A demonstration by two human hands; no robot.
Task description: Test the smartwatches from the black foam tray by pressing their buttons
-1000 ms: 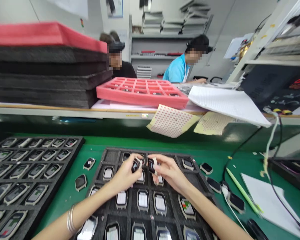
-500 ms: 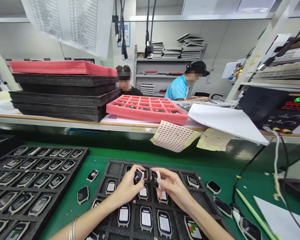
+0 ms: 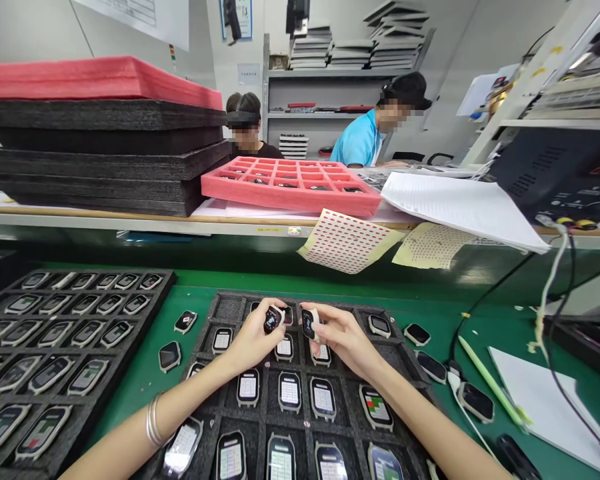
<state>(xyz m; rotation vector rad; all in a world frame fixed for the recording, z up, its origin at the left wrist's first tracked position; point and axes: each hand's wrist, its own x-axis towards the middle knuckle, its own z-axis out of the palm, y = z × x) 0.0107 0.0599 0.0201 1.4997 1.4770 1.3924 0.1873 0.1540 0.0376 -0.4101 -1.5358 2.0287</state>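
Bright, even light falls from above me, and the white wall (image 3: 450, 73) looks pale and flat. The glass of the smartwatch (image 3: 181, 447) nearest me in the foam tray (image 3: 215, 298) throws back a white glare. A dark band of shadow lies across the green tabletop (image 3: 280, 263) under the shelf ledge (image 3: 130, 222). My view is mostly sharp, but the wide lens bends things at the edges, stretching the black foam stack (image 3: 95, 157) out to my left.

Bare left forearm (image 3: 115, 453) (thin silver bangles (image 3: 154, 421) around its wrist), bare right forearm (image 3: 430, 427).
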